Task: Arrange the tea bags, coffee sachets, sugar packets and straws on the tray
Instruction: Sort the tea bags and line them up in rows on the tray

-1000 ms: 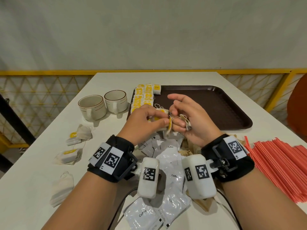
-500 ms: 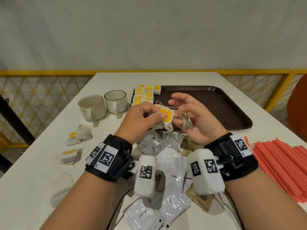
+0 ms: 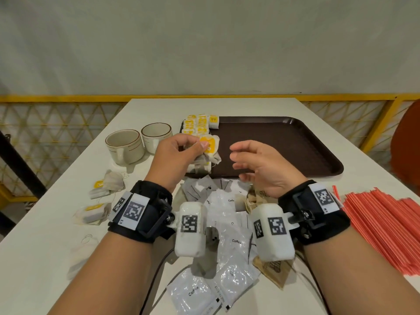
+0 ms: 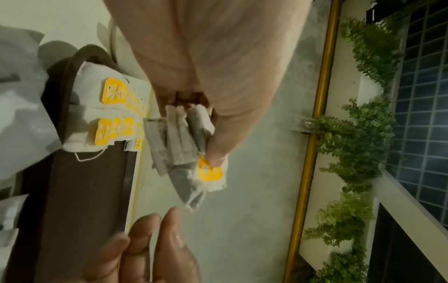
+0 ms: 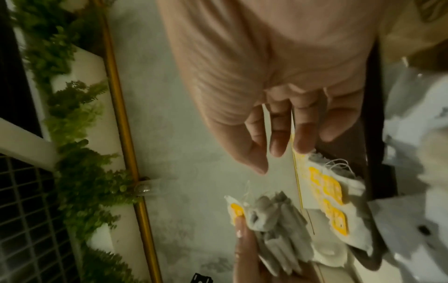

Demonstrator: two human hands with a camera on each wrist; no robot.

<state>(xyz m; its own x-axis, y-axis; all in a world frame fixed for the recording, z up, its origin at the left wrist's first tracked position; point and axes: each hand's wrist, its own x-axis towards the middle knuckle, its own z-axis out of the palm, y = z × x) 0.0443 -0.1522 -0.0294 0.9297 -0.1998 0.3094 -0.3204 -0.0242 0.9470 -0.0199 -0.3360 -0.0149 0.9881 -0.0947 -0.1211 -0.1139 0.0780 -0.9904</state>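
Several kinds of item lie across the white table [image 3: 68, 223], which fills the lower frame of the head view, with a grey wall and a yellow lattice railing [image 3: 45, 123] behind it. At centre sits the brown tray [image 3: 284, 144], bare except for a row of tea bags [image 3: 197, 123] along its left edge. Red straws [image 3: 381, 226] are heaped at the right edge, well apart from the tray, and two cups [image 3: 141, 144] stand left of it. Coffee sachets [image 3: 227, 235] and brown sugar packets [image 3: 272, 269] crowd the lower centre.

Over the tray's near left corner, the left hand [image 3: 175, 158] pinches a small stack of tea bags [image 3: 208, 155] between thumb and curled fingers. Just beside it, the right hand [image 3: 263, 169] hovers with fingers loosely spread, holding nothing.

These bags look feather-light, soft and easily torn, with trailing strings likely to snag; taking them by the flat sides, tags together, seems safest.
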